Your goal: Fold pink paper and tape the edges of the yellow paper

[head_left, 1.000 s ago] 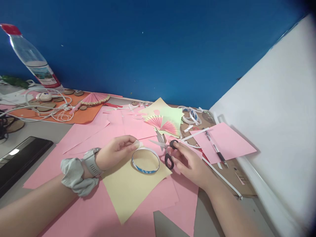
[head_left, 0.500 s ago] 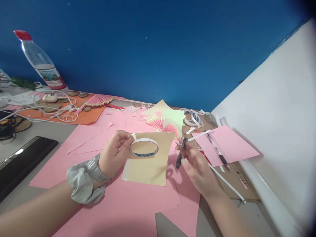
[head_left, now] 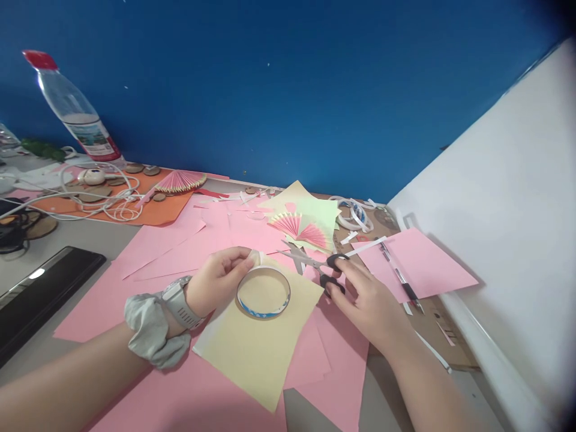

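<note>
My left hand (head_left: 220,279) pinches the top corner of a pale yellow sheet of paper (head_left: 265,354). A roll of double-sided tape (head_left: 258,312) hangs from the same fingertips, its ring in front of the sheet. How the tape end meets the paper is hidden by my thumb. In my right hand (head_left: 371,306) are scissors (head_left: 312,261) with black handles. Their blades are spread and point left, just above the sheet's upper right edge.
Pink sheets (head_left: 216,372) cover much of the desk. Behind lie folded pink paper fans (head_left: 288,224) and more tape rolls (head_left: 355,216). A pen (head_left: 402,279) rests on pink paper at right. A bottle (head_left: 85,126), cables (head_left: 121,198) and a black case (head_left: 49,297) are at left.
The yellow sheet has turned and tilted, with its lower corner now nearer me. My right hand has swung the scissors level and spread their blades towards my left hand.
</note>
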The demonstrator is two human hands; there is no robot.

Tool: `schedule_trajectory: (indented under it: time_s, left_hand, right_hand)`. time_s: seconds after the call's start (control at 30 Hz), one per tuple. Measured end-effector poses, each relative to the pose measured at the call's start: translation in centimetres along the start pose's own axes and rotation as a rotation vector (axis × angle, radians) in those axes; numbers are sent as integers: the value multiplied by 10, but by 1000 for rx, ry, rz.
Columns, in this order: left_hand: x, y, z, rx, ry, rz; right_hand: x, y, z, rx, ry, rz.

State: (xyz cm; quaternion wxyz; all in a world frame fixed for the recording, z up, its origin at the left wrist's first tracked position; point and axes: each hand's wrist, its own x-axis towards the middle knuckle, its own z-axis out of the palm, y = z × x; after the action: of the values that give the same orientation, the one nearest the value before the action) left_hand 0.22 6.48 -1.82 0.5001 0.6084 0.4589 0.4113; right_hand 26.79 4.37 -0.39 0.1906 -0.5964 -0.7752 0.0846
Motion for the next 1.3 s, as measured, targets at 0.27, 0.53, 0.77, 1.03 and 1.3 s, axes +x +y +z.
schedule_trajectory:
  time_s: [0.27,0.53,0.77,1.03,1.3]
  left_hand:
    - [3,-5,3,-35,0,-71]
    - [2,-2,3,151,-78,34]
    - [-2,4,1,152,-160,110]
    - [-6,6,2,209,-253,172]
    - [-11,4,4,330,-202,460]
  right_hand:
    - [0,-4,-6,-95,-89,7]
    - [1,-6,-6,-85,-193,-39]
    - [-4,2,-3,-73,-71,-124]
    - [-2,-7,-5,-48,-174,-137]
    - [-3,-13,1,-33,-65,-274]
